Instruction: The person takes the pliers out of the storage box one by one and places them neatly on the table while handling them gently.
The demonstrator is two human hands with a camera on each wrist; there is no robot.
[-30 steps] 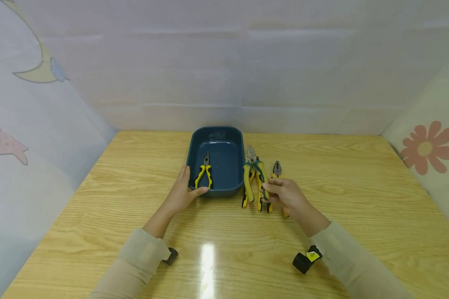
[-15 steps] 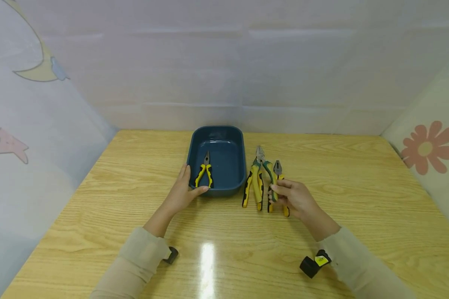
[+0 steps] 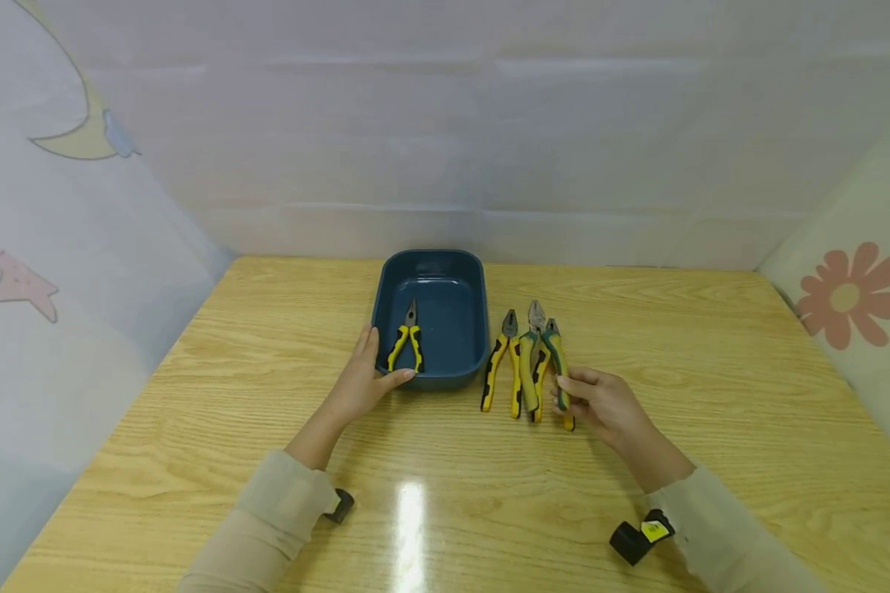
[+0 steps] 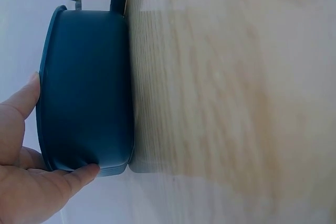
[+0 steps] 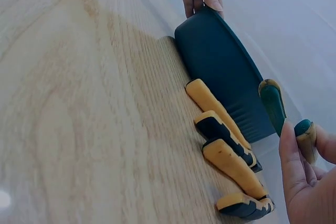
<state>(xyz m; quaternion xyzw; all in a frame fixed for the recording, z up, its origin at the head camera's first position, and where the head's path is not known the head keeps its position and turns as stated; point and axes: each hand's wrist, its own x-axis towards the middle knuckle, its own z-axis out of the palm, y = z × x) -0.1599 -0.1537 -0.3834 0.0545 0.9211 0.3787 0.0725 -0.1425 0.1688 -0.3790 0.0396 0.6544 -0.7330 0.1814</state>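
My left hand (image 3: 359, 385) holds the near left corner of a dark blue tub (image 3: 451, 329), thumb over the front rim and fingers along the left wall. Yellow-and-black needle-nose pliers (image 3: 403, 338) lie inside the tub, jaws pointing away. With my right hand (image 3: 604, 405) I pinch one handle of green-and-yellow combination pliers (image 3: 528, 380), held above the table in the right wrist view (image 5: 273, 103). Below, to the right of the tub, lie two yellow-and-black pliers (image 3: 516, 375); the right one (image 3: 568, 422) is partly hidden by the held pair.
The wooden table (image 3: 267, 329) carries all of this. A pale cloth wall (image 3: 593, 165) rises behind its back edge, with printed cloth on both sides. Black wrist devices (image 3: 630, 542) hang at both cuffs.
My right hand has moved right and slightly toward me with the green-and-yellow pliers, from beside the tub to over the right-hand pliers. My left hand and the tub keep their place.
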